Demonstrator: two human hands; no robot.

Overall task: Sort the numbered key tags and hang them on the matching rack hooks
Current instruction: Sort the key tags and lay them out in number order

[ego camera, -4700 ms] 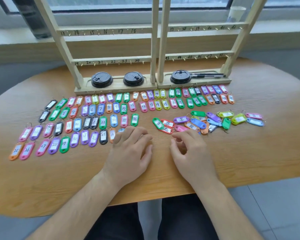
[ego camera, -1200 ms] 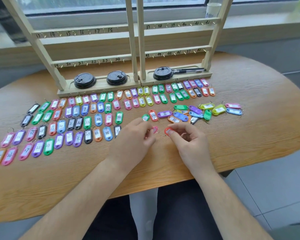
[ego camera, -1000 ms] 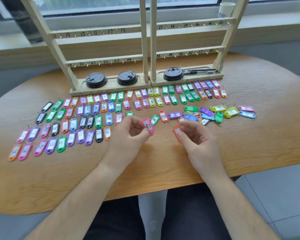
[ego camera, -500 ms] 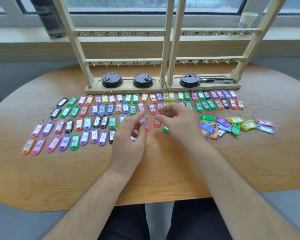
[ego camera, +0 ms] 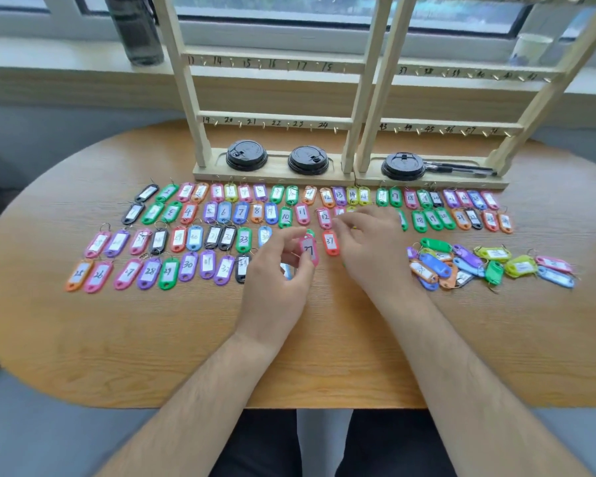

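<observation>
A pink oblong plastic key tag point(ego camera: 308, 251) is pinched at the fingertips of the left hand point(ego camera: 276, 284), just left of the right hand point(ego camera: 372, 251). Its long axis is held nearly upright, label faced toward the person. The right hand is spread loosely over the wooden counter point(ego camera: 186, 339), with nothing gripped.

At the centre of the frame the left hand point(ego camera: 276, 270) pinches a pink tag point(ego camera: 309, 251) upright, just beside a red tag marked 37 point(ego camera: 330, 242) lying flat on the wooden table point(ego camera: 117, 339). The right hand point(ego camera: 369, 246), blurred, lies with fingers stretched over the sorted rows of tags point(ego camera: 221, 215) that span the left and middle. A loose heap of tags point(ego camera: 461, 265) sits at centre right. Two wooden racks point(ego camera: 276, 120) with numbered hooks stand at the top, with black lids point(ego camera: 246, 155) on their bases
</observation>
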